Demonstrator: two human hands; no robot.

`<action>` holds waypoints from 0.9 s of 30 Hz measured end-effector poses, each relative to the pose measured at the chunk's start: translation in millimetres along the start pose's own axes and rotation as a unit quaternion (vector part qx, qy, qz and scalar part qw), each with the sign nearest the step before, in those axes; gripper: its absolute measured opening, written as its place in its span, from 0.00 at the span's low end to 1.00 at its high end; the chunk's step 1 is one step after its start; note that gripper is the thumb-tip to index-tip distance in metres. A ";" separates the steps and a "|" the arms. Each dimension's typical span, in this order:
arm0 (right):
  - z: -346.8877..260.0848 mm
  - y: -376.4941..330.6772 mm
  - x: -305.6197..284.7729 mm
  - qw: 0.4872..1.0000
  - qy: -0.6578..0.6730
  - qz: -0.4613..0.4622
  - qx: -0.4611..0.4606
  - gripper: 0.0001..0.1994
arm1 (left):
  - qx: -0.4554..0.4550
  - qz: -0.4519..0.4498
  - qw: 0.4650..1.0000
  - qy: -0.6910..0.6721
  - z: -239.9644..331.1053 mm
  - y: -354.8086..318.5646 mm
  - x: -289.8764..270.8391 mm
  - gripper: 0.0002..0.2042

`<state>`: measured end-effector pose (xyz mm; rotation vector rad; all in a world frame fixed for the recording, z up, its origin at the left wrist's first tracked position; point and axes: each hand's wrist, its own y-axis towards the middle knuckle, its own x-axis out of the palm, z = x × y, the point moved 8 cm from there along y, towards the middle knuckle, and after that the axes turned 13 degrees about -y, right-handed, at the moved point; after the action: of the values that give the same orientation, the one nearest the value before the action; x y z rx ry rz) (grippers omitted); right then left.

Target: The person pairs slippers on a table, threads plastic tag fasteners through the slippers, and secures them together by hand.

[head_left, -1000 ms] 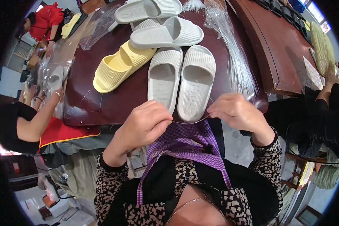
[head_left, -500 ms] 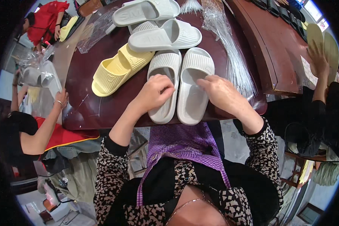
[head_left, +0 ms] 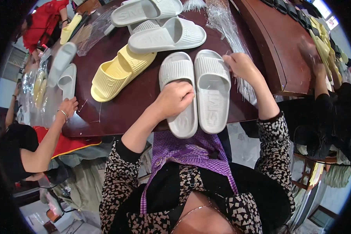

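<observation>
Pale grey slide pair: two ribbed foam slides lying side by side, soles down, at the near edge of the dark red-brown counter; heels overhang the edge toward the person.
Head view, left slide: left hand rests on its footbed, fingers curled down over the middle and touching it; whether they grip or only press cannot be told.
Head view, right slide: right hand sits at its outer toe-end edge, fingers bent against the rim, thumb hidden; a closed grasp is not shown.
Handling: judged light, soft and springy moulded foam, not fragile; ribbed strap gives a sure hold, smooth footbed may slip. Best taken by the strap arch or pinched at the side wall.
Yellow slide: just left of the pair, lying at an angle.
Other grey slides: farther back on the counter, overlapping.
Clear plastic bags: bundle beyond the right hand, running back along the counter.
Co-worker's hand: at the left counter edge, with a bracelet, apart from the pair.
</observation>
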<state>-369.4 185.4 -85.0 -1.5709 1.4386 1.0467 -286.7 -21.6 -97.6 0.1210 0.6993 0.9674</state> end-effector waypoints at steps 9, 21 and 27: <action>-8.5 26.9 1.3 0.991 -0.102 0.057 -0.058 0.12 | 0.053 -0.015 0.998 0.022 19.5 -12.9 6.6 0.04; -95.6 35.4 23.4 0.946 0.194 -0.080 -0.246 0.08 | 0.046 -0.034 0.998 0.012 21.2 -2.0 11.1 0.04; -131.9 31.1 37.4 0.953 0.119 -0.146 -0.236 0.08 | 0.055 -0.025 0.998 0.013 35.1 0.4 17.3 0.04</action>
<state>-388.5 47.1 -68.8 -2.2423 1.0995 1.1003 -259.8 -0.4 -78.7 0.1866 0.7770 0.8847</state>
